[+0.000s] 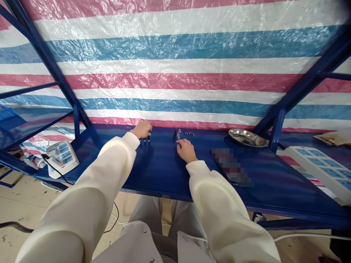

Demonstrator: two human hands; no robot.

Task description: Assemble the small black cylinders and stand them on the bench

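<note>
Both my arms, in cream sleeves, reach over a dark blue metal shelf [164, 168]. My left hand [141, 129] rests near the back edge with its fingers curled down over a few small dark upright pieces [145, 140]; what it grips is hidden. My right hand [185, 149] lies palm down on the shelf, fingers slightly apart, holding nothing. Just beyond its fingertips stand a small dark piece and a clear one [177, 134], then a short row of tiny dark parts [189, 134].
A shallow metal dish [246, 138] sits to the right by a blue upright post [275, 133]. White power strips lie at the left [61, 155] and right [318, 164]. A striped tarp [175, 73] closes the back. A blurred flat item [231, 166] lies right of my right wrist.
</note>
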